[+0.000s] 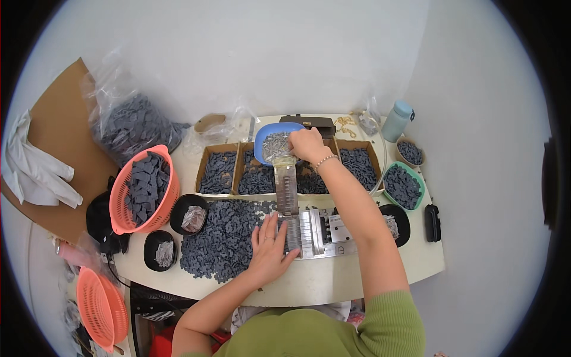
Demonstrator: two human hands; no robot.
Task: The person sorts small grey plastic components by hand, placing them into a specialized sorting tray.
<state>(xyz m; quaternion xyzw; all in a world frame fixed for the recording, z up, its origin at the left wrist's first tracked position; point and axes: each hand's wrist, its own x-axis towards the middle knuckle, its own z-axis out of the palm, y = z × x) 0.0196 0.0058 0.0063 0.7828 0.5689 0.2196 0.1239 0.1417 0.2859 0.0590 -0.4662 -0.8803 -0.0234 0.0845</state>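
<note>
– The right hand (306,144) is over the shallow blue bowl (258,144) of thin silver pins (273,146); its grip, I cannot tell.
– And the left hand (270,250)?
– Fingers spread, at the silver metal fixture (310,233); small grey pieces (215,239) lie leftward.

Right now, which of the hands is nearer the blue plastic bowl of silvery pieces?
Right. The right hand is at the right side of the blue bowl; the left hand is farther, at the silvery metal fixture.

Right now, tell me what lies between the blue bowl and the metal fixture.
In the head view, a clear plastic chute lies between the blue bowl and the metal fixture.
</note>
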